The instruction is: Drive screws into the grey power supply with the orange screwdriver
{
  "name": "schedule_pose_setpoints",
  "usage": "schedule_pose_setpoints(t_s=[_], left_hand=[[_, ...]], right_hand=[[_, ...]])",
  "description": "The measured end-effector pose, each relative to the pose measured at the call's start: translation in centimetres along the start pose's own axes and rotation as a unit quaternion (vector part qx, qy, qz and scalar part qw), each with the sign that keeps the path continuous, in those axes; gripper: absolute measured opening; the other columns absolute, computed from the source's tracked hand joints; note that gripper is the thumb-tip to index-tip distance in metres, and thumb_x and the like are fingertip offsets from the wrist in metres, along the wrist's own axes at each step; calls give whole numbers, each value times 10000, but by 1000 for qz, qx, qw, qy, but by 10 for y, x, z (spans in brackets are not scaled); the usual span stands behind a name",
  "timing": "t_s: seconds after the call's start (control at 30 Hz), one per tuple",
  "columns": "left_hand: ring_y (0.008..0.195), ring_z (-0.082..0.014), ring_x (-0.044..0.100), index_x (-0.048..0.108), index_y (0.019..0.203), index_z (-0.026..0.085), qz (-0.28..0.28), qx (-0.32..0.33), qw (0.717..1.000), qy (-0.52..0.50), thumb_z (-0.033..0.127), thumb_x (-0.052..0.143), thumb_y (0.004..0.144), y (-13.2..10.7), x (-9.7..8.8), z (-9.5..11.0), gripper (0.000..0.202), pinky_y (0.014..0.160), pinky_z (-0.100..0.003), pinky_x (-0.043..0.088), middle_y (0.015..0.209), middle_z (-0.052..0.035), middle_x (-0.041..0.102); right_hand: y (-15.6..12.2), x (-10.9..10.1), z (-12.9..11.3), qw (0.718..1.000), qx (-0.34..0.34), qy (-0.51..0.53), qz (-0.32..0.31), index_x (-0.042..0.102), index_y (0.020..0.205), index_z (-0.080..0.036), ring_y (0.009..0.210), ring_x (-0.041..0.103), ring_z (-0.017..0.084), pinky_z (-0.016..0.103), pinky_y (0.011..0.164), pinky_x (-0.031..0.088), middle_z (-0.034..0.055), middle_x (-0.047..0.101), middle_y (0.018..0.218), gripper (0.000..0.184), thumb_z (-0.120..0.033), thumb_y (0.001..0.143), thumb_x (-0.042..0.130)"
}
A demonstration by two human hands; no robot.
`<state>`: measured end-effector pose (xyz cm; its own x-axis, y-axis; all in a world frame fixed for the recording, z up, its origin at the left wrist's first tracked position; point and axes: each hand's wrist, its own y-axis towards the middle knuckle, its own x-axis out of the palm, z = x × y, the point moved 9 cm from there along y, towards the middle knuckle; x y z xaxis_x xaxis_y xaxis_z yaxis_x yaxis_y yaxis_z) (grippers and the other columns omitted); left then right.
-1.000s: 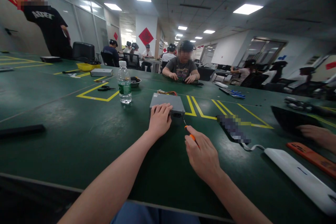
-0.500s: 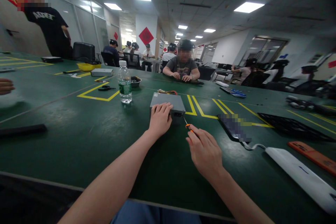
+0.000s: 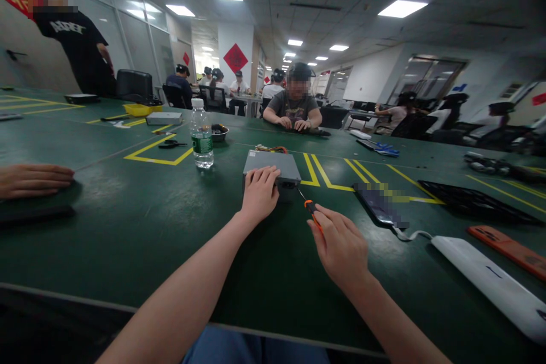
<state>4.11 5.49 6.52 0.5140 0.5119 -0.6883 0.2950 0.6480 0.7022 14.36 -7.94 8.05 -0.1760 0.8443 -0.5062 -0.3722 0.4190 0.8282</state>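
Observation:
A grey metal computer power supply (image 3: 277,160) sits on the green table in front of me, with colored wires at its far side. My left hand (image 3: 261,189) holds it at the front edge, fingers laid over the top and palm by the front face. The thumb is hidden. In my right hand (image 3: 341,239) is a screwdriver (image 3: 310,205) with an orange and black handle. Its thin shaft points up and left to the lower right front corner of the power supply. Whether the tip sits in a screw is too small to tell.
A water bottle (image 3: 202,139) stands left of the power supply, near a metal bowl (image 3: 219,134). To the right lie a phone (image 3: 373,205), a white power bank (image 3: 486,278) and an orange phone case (image 3: 507,247). Another person's hand (image 3: 36,180) rests at far left; a person (image 3: 294,105) sits opposite.
My right hand has shifted slightly right and down and changed its hold, showing more of the screwdriver handle. Another person's hand has reached further in from the left. My left hand stays put.

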Motion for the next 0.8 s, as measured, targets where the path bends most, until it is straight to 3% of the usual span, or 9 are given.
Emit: schedule_pose_setpoints(t_s=[0.23,0.37,0.57,0.8], left_hand=[[1186,-196,401,472,1164,236,-1,0,1000,1,179,441,798,0,-1,1,371,1029,-394,240,1262,-18,509],[1185,-196,400,473,1159,238,-1,-2,1000,2,174,448,792,0,-1,0,374,1031,-398,238,1261,-14,510],[1185,-205,402,474,1164,236,0,-2,1000,4,184,441,801,0,0,0,368,1030,-408,237,1261,-21,510],[1188,-207,401,470,1172,244,-4,-5,1000,0,171,435,795,0,0,0,386,1028,-416,238,1269,-19,506]], right_hand=[[-3,6,-9,999,-27,20,-32,508,984,-132,1028,543,225,372,833,460,174,546,1143,182,-115,804,490],[-1,5,-19,998,-61,0,-21,542,945,-159,943,589,175,305,813,462,124,605,1081,137,-133,813,515],[0,-5,-2,999,-8,-39,13,552,917,-160,742,618,136,244,690,462,65,659,926,134,-227,803,574],[-2,2,-9,1000,-4,-9,-19,481,959,-148,859,579,197,322,701,478,139,577,992,147,-165,813,482]])
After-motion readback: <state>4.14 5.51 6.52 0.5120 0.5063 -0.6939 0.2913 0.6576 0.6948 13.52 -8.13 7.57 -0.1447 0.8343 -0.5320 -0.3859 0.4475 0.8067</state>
